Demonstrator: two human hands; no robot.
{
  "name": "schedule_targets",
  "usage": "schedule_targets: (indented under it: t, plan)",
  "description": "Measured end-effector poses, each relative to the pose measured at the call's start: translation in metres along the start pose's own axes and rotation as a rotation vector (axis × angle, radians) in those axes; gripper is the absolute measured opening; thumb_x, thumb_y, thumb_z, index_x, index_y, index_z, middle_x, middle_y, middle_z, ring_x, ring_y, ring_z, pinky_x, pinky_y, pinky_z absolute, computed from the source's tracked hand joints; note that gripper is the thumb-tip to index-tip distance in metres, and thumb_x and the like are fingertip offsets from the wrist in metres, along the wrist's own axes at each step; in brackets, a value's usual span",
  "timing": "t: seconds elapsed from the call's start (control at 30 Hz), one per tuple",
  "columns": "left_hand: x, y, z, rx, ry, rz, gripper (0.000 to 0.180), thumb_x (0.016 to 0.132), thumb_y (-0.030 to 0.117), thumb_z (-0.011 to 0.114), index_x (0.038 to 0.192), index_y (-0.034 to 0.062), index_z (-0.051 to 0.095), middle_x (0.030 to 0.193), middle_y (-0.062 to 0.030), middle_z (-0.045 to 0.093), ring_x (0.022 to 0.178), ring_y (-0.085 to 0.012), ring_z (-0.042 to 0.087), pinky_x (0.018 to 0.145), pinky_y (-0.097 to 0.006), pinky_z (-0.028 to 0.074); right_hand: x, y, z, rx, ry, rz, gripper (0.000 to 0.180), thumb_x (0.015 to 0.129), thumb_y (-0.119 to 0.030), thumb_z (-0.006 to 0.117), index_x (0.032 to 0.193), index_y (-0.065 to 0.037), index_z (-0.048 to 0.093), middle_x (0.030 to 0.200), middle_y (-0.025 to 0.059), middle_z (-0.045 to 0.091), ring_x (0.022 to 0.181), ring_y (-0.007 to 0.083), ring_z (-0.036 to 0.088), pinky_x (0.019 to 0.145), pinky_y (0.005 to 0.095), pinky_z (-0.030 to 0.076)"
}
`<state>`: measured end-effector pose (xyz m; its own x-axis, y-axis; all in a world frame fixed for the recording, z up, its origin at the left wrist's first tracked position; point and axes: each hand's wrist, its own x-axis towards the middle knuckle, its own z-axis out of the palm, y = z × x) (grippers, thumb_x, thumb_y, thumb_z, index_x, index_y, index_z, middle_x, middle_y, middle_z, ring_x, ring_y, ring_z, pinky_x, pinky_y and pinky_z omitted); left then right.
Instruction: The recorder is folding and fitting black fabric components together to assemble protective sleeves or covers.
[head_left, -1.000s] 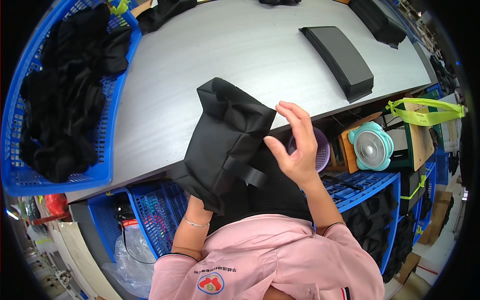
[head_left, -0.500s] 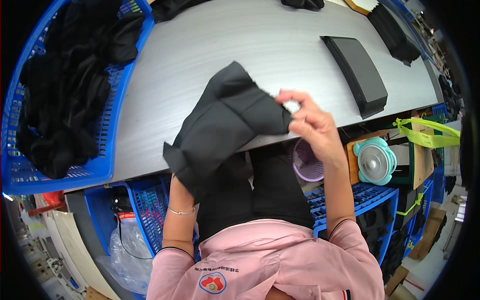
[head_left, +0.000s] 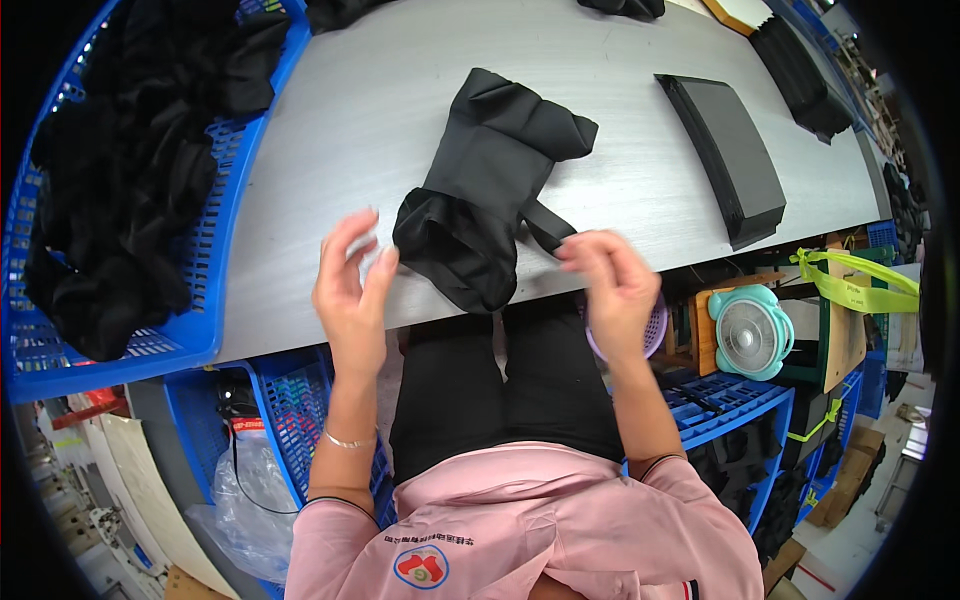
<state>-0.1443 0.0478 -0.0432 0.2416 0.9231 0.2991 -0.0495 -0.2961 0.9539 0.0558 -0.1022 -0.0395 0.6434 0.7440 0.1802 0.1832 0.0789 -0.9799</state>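
Two bare hands, both mine, flank a black cloth piece (head_left: 490,160) lying on the grey table (head_left: 340,130). Half a second ago it was lifted, my right hand (head_left: 615,300) holding a corner and my left hand (head_left: 352,295) hidden by it; now the table bears its weight, which leaves the left free. That hand is open, fingers spread, just beside the cloth. The right is at the end of the black strap (head_left: 545,226), too blurred to tell whether it grips. The cloth's near end reaches the table's front edge, so I judge room tight there. Grey tabletop separates it from the blue basket (head_left: 110,377) leftward and the dark stack (head_left: 735,155) rightward.
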Motion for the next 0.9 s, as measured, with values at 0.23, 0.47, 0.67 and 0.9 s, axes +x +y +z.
schedule_targets:
  t: [0.23,0.47,0.67,0.9]
  plan:
    - [0.054,-0.006,0.008,-0.231,-0.683,-0.592,0.027,0.089,0.005,0.070,0.116,0.0037,0.064,0.095,0.0038,0.063,0.089,-0.0042,0.055,0.082,-0.021,0.046,0.009,0.008,0.034,0.411,-0.266,0.375,0.031,0.085,-0.011,0.078,0.112,0.001,0.066,0.091,0.0004,0.068,0.083,0.0072,0.061,0.078,0.0227,0.050]
    - [0.041,-0.007,0.019,-0.355,-0.972,-0.653,0.027,0.077,-0.003,0.079,0.092,0.0094,0.061,0.085,0.0080,0.053,0.080,-0.0025,0.054,0.077,-0.019,0.048,0.021,0.011,0.016,0.461,-0.184,0.456,0.030,0.083,-0.004,0.077,0.110,0.002,0.066,0.097,0.0038,0.070,0.088,0.0090,0.064,0.082,0.0240,0.052]
    - [0.029,-0.012,0.033,-0.407,-0.723,-0.572,0.023,0.081,-0.011,0.071,0.096,0.0051,0.062,0.092,0.0027,0.062,0.088,-0.0052,0.060,0.082,-0.020,0.050,0.017,0.022,-0.018,0.839,-0.406,0.576,0.047,0.084,-0.009,0.073,0.126,0.001,0.054,0.117,0.0038,0.061,0.098,0.0063,0.058,0.089,0.0218,0.046]
    - [0.004,-0.017,0.048,-0.230,-0.502,-0.287,0.020,0.086,-0.012,0.060,0.101,0.0006,0.064,0.093,0.0008,0.062,0.087,-0.0059,0.059,0.077,-0.021,0.048,0.014,0.003,0.015,0.459,-0.397,0.474,0.019,0.086,-0.011,0.075,0.089,-0.006,0.057,0.081,-0.0045,0.058,0.072,0.0031,0.054,0.066,0.0203,0.047]
